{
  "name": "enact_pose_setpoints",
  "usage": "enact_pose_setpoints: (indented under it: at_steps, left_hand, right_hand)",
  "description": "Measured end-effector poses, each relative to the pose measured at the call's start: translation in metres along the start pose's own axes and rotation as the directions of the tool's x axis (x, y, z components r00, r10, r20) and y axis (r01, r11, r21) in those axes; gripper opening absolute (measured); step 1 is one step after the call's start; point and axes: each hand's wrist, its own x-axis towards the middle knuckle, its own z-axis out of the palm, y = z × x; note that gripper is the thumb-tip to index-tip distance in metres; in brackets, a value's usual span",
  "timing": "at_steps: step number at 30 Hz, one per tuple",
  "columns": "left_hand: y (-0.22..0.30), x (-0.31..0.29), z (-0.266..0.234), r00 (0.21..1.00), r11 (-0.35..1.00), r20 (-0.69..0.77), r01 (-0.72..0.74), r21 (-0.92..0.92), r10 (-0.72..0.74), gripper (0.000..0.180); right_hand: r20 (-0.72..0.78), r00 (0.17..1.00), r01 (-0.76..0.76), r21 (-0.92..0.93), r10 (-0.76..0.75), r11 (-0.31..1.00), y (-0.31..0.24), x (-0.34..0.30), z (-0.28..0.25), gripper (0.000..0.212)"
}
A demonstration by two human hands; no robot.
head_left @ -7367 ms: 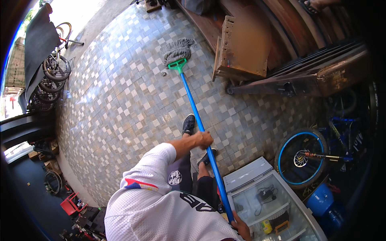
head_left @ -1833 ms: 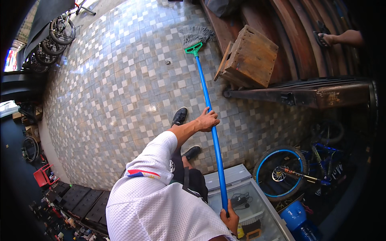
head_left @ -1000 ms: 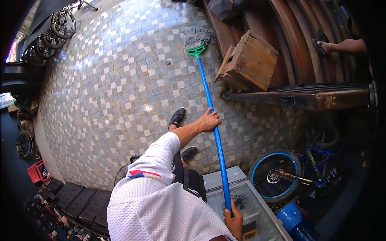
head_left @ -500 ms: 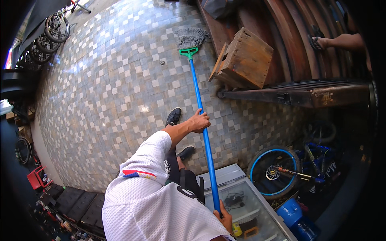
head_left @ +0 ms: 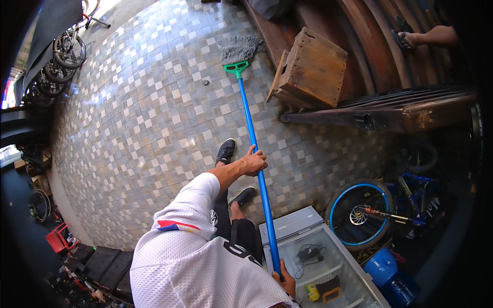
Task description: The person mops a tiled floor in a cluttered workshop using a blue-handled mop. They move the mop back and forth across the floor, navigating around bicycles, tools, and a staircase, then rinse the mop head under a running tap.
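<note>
A long blue-handled mop slants across the tiled floor, its green clamp and grey string head lying flat at the far end. My left hand is closed around the middle of the handle, with that arm stretched forward. Lower down, my right hand wraps the near end of the handle, beside a glass-topped case. The mop head rests just left of a dark wooden bench.
A wooden box stands against the slatted bench, where another person's sandalled foot rests. A bicycle wheel with blue rim and a blue container are at right. Parked bicycles stand far left, a red chair lower left.
The mop head has shifted slightly left. Both hands keep their grip on the handle, and the view has turned a little.
</note>
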Motion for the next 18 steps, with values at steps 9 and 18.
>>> enact_pose_setpoints:
  at_steps: [9, 18]
  left_hand:
    - [-0.062, 0.012, -0.029, 0.995, 0.972, -0.026, 0.1, 0.211, -0.097, 0.015]
    - [0.035, -0.01, 0.023, 0.997, 0.997, -0.074, -0.039, -0.07, 0.034, 0.003]
  right_hand:
    - [-0.024, 0.996, 0.089, -0.057, -0.09, 0.994, -0.012, 0.067, 0.034, 0.062]
    - [0.4, 0.904, -0.351, 0.491, 0.153, 0.797, 0.068, -0.017, -0.054, 0.051]
